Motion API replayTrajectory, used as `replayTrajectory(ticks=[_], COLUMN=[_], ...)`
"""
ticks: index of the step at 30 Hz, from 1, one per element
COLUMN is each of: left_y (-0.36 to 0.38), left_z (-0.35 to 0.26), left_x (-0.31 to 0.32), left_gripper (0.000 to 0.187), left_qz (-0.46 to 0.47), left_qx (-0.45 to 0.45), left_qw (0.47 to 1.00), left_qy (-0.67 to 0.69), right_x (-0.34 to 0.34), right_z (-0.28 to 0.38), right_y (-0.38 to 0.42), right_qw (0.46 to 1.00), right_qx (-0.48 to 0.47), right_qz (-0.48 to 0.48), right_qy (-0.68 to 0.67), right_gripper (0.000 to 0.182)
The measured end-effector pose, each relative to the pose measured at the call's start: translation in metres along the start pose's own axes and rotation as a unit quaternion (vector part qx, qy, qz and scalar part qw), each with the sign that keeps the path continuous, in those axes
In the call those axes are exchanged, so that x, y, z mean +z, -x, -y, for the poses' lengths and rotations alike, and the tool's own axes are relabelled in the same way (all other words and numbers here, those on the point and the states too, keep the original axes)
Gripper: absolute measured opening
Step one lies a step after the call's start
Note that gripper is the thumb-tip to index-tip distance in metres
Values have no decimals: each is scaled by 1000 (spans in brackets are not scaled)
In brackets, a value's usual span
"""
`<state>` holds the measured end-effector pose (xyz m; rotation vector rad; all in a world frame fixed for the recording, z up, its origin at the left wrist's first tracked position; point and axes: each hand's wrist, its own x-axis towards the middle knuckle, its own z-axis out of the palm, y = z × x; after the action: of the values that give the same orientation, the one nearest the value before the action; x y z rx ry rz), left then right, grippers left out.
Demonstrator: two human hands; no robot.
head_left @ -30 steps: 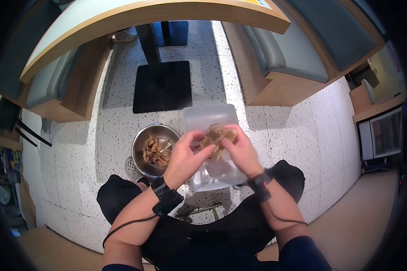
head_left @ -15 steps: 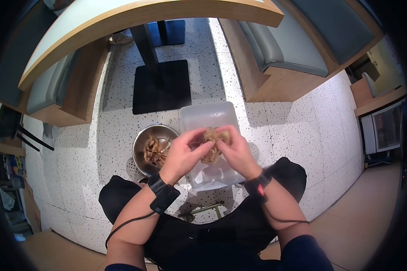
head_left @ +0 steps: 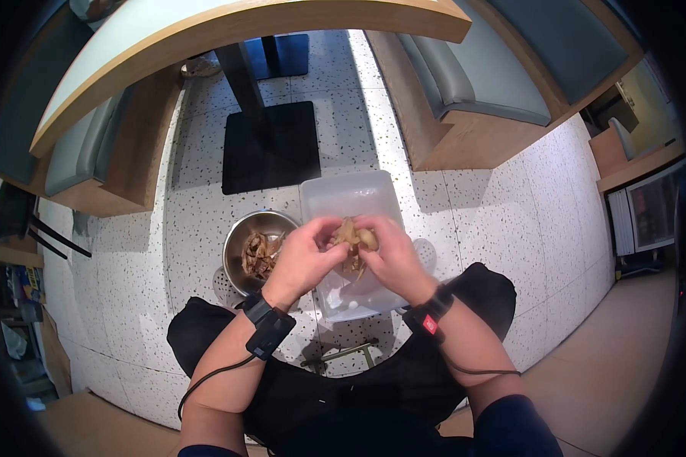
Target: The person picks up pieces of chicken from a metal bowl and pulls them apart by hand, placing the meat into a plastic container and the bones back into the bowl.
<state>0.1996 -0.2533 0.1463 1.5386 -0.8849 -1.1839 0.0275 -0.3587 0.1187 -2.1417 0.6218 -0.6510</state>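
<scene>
Both hands meet over a translucent plastic bin (head_left: 347, 192), working on a ragged, yellowish-brown food piece (head_left: 354, 238) with wrinkled, loose parts. My left hand (head_left: 310, 257) grips its left side, fingers curled and thumb pressed in. On the other side, my right hand (head_left: 395, 259) pinches it between thumb and fingers. Exactly what kind of food it is I cannot tell. Left of the bin stands a round steel bowl (head_left: 235, 230), which holds a heap of brown, shredded-looking pieces (head_left: 259, 256). Pale bits show low in the bin, partly hidden by my hands.
Ahead, a wood-edged table (head_left: 282, 21) stands on a black square base (head_left: 270, 148). Grey padded booth benches flank it, one on the right (head_left: 472, 141) and one on the left (head_left: 122, 171). My knees frame the bin and bowl on the speckled tile floor (head_left: 511, 213).
My hands have shifted slightly left and turned the food piece, so a rounded, paler lump now shows by my right fingers. Bowl and bin stay in place.
</scene>
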Motion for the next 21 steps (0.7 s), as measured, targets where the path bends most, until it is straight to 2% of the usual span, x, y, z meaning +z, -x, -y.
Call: replayTrajectory(ticks=[2,7,15,16,18,21], left_y=[0,-3,-10,-11,-13,-11], left_z=[-3,7,25,27,30,27], left_x=[0,2,2,1,1,5], left_gripper=[46,51,41,39,39,38], left_qz=[2,6,-17,-26,-21,-17], left_qx=[-13,-24,-55,-73,-78,-84], left_qw=[1000,999,978,970,968,965], left_qy=[-22,48,202,229,237,250], right_x=[1,-2,-4,-5,-5,-1], right_z=[0,-4,-5,-2,4,-1], right_y=[-1,-2,-5,-5,-6,-6], right_qw=[1000,998,996,996,999,999], right_qx=[-22,-48,67,68,12,18], right_qz=[0,8,55,54,40,24], right_qy=[18,28,-32,-33,11,27], right_gripper=[37,37,38,38,43,46])
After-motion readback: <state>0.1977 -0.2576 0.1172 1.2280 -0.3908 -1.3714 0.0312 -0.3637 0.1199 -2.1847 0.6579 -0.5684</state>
